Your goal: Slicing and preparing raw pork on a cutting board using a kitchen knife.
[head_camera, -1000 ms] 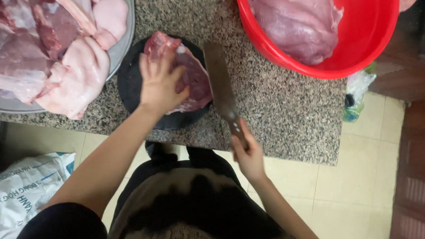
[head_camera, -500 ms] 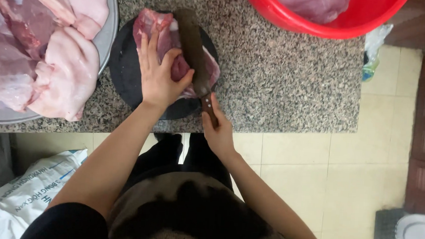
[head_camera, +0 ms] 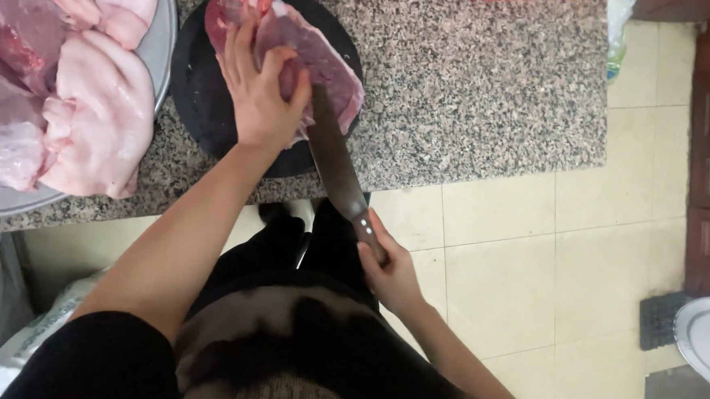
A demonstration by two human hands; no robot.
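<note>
Both hands work: the right hand (head_camera: 391,274) grips a long knife (head_camera: 337,162) by its handle, while the left hand (head_camera: 259,89) presses the red meat slab (head_camera: 329,69) steady on the round black board (head_camera: 206,111) beside a meat-filled tray (head_camera: 163,36).

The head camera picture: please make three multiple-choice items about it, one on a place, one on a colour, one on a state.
1. Where does the piece of red meat lie?
A. on the round cutting board
B. on the floor tiles
C. in the metal tray

2. What colour is the cutting board?
A. white
B. black
C. yellow

3. What is the right hand doing?
A. hanging empty
B. gripping the knife by its handle
C. pressing on the meat

Key: 1 A, the meat rests on the board on the granite counter. 2 B, the board is black. 3 B, its fingers close round the handle, while the left hand presses on the meat.
</note>
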